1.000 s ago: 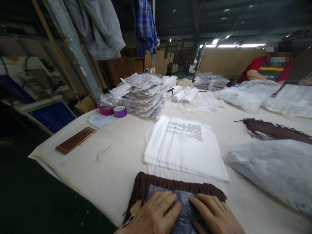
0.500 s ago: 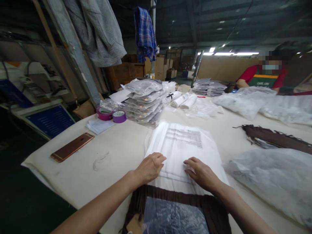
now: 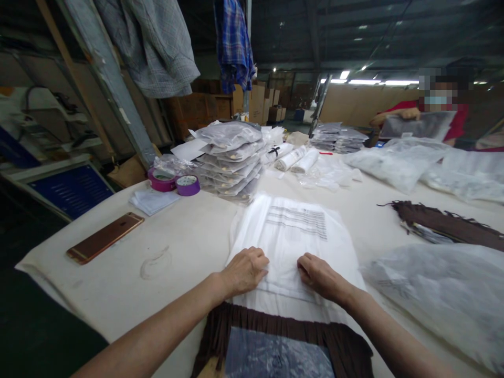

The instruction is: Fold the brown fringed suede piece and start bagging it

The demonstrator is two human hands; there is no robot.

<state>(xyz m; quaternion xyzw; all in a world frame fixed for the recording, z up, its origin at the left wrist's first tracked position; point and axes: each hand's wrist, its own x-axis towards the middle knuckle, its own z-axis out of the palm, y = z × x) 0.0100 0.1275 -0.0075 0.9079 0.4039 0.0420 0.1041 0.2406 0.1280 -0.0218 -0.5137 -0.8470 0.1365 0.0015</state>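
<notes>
A stack of clear plastic bags (image 3: 295, 231) with printed lines lies flat in the middle of the white table (image 3: 185, 236). My left hand (image 3: 244, 270) and my right hand (image 3: 319, 275) both rest on the near edge of that stack, fingers curled onto the top bag. Whether the fingers pinch a bag I cannot tell. Just in front of me lies a folded brown fringed garment (image 3: 275, 341) with a grey plastic sheet on it, under my forearms.
A pile of bagged garments (image 3: 232, 157), two purple tape rolls (image 3: 175, 182) and a rose-gold phone (image 3: 104, 236) sit to the left. Another brown garment (image 3: 444, 223) and big plastic bags (image 3: 441, 294) lie right. A person in red (image 3: 429, 113) holds a bag across the table.
My hands left the brown garment and reached forward onto the plastic bag stack, then curled tighter on its near edge. The person across lifted a bag.
</notes>
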